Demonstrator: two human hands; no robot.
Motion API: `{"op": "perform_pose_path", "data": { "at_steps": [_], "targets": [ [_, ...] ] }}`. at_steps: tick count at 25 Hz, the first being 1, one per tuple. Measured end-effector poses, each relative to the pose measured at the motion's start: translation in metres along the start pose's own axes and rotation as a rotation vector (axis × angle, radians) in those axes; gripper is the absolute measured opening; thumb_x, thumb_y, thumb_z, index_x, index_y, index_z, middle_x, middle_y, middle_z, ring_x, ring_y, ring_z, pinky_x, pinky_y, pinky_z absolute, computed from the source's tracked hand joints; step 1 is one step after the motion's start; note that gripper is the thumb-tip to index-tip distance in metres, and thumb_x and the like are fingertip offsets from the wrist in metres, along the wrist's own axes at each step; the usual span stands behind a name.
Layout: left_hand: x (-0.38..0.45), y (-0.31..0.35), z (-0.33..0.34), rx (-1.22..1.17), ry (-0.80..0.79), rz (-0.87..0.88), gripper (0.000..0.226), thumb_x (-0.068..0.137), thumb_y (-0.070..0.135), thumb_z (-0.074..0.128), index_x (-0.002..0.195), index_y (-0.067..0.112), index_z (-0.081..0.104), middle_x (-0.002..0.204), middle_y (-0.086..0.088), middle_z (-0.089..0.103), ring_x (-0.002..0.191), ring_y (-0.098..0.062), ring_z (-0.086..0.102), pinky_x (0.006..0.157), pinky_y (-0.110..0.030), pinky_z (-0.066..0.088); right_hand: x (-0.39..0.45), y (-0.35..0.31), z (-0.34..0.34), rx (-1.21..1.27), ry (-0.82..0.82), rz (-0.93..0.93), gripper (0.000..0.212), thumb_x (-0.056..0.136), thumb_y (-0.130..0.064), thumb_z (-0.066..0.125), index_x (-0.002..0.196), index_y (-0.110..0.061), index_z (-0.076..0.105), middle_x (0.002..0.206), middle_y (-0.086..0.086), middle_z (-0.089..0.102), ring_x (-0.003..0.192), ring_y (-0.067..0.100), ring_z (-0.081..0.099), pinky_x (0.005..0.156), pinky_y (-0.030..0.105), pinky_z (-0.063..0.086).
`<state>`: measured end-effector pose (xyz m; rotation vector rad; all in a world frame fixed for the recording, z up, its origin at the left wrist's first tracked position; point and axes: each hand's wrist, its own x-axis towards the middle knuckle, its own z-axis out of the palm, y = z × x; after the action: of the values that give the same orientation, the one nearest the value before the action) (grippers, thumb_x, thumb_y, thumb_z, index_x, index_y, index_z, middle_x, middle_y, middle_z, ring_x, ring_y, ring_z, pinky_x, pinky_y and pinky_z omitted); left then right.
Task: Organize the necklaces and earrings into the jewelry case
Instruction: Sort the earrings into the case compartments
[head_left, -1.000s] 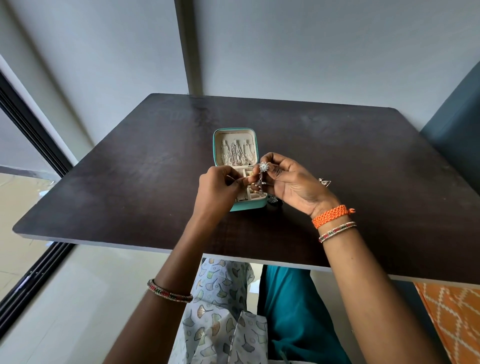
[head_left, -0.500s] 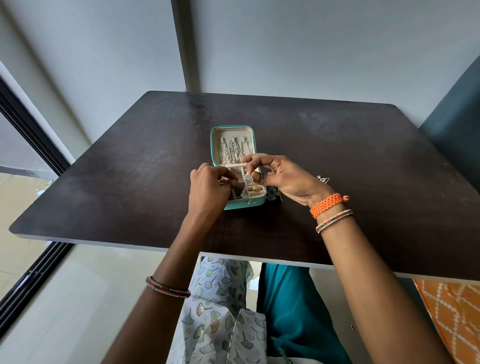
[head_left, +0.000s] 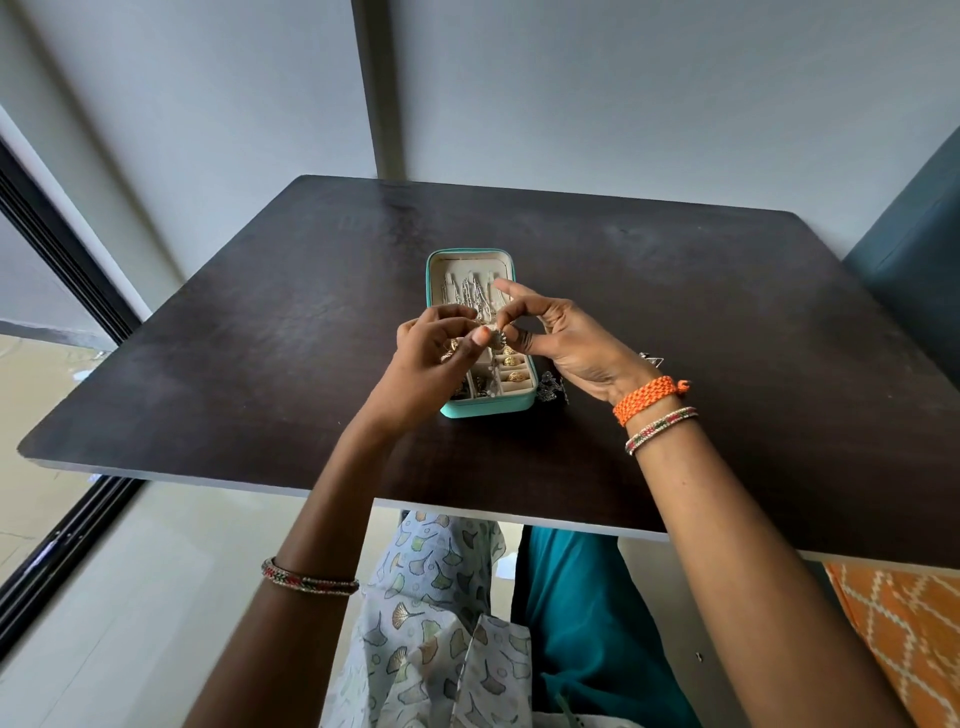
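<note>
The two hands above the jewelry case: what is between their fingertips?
In the head view, a small silver earring sits between them, pinched by the left hand and the right hand, above the open jewelry case.

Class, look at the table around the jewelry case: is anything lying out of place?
Yes. Two silver pieces lie loose on the table, right of the case, near the right hand. Both hands pinch a small earring over the case.
</note>
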<state>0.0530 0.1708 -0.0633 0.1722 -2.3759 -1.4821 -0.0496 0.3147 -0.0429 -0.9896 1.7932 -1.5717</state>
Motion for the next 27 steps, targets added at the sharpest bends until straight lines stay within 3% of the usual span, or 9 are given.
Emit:
{"op": "perform_pose_path", "data": {
  "at_steps": [4, 6, 9, 11, 13, 16, 22, 27],
  "targets": [
    [0.001, 0.002, 0.002, -0.060, 0.116, 0.012, 0.014, 0.086, 0.029, 0.066, 0.088, 0.016, 0.071, 0.109, -0.004, 0.055, 0.103, -0.008, 0.055, 0.084, -0.032, 0.053, 0.003, -0.001, 0.001, -0.031, 0.046, -0.006, 0.022, 0.084, -0.003, 0.064, 0.081, -0.025, 0.067, 0.152, 0.006, 0.034, 0.143, 0.016, 0.023, 0.118, 0.041, 0.012],
    [-0.001, 0.001, 0.007, -0.035, 0.167, -0.033, 0.017, 0.086, 0.027, 0.066, 0.089, 0.012, 0.072, 0.108, -0.003, 0.053, 0.108, -0.014, 0.052, 0.079, -0.022, 0.052, 0.002, 0.003, 0.001, -0.143, 0.108, -0.010, 0.015, 0.086, -0.004, 0.063, 0.091, -0.017, 0.068, 0.146, 0.006, 0.043, 0.140, 0.012, 0.028, 0.116, 0.036, 0.018],
    [-0.006, -0.003, 0.017, -0.007, 0.211, -0.149, 0.031, 0.083, 0.030, 0.068, 0.101, 0.004, 0.069, 0.111, -0.001, 0.052, 0.111, -0.014, 0.050, 0.066, -0.007, 0.049, -0.002, 0.010, 0.002, -0.232, 0.147, -0.029, 0.015, 0.088, -0.006, 0.061, 0.098, -0.011, 0.071, 0.118, -0.006, 0.060, 0.125, -0.001, 0.038, 0.107, 0.026, 0.024],
    [-0.008, -0.004, 0.022, 0.010, 0.245, -0.262, 0.037, 0.081, 0.035, 0.070, 0.106, 0.007, 0.067, 0.115, 0.003, 0.054, 0.110, -0.008, 0.046, 0.077, -0.014, 0.050, -0.004, 0.013, 0.003, -0.217, 0.173, -0.031, 0.014, 0.088, -0.006, 0.061, 0.097, -0.011, 0.071, 0.106, -0.017, 0.061, 0.116, -0.007, 0.043, 0.103, 0.021, 0.027],
    [-0.011, -0.003, 0.027, 0.155, 0.275, -0.310, 0.030, 0.081, 0.039, 0.069, 0.099, 0.015, 0.070, 0.118, 0.009, 0.050, 0.117, -0.012, 0.033, 0.092, -0.028, 0.034, -0.006, 0.016, 0.003, -0.197, 0.209, -0.037, 0.015, 0.088, -0.004, 0.061, 0.098, -0.009, 0.071, 0.104, -0.018, 0.062, 0.108, -0.017, 0.048, 0.095, 0.007, 0.030],
    [-0.016, 0.001, 0.032, 0.295, 0.326, -0.302, 0.021, 0.079, 0.041, 0.071, 0.089, 0.022, 0.073, 0.123, 0.008, 0.048, 0.119, -0.019, 0.029, 0.086, -0.032, 0.021, -0.010, 0.017, -0.001, -0.196, 0.268, -0.042, 0.015, 0.089, -0.002, 0.060, 0.099, -0.005, 0.070, 0.100, -0.015, 0.063, 0.095, -0.028, 0.048, 0.075, -0.009, 0.031],
    [-0.017, 0.004, 0.036, 0.397, 0.394, -0.272, 0.015, 0.081, 0.036, 0.069, 0.089, 0.023, 0.068, 0.125, 0.001, 0.046, 0.122, -0.021, 0.027, 0.085, -0.031, 0.019, -0.022, 0.020, -0.015, -0.233, 0.384, -0.019, 0.017, 0.088, -0.002, 0.059, 0.095, -0.012, 0.071, 0.094, -0.020, 0.062, 0.091, -0.021, 0.052, 0.079, 0.000, 0.036],
    [-0.002, 0.019, 0.048, 0.467, 0.340, -0.006, 0.014, 0.089, 0.031, 0.060, 0.096, 0.025, 0.070, 0.118, 0.004, 0.054, 0.121, -0.021, 0.032, 0.086, -0.031, 0.017, -0.040, 0.026, -0.043, -0.382, 0.554, 0.091, 0.016, 0.089, -0.008, 0.058, 0.083, -0.016, 0.071, 0.076, -0.006, 0.067, 0.069, 0.000, 0.059, 0.066, 0.015, 0.045]
  ]
}}
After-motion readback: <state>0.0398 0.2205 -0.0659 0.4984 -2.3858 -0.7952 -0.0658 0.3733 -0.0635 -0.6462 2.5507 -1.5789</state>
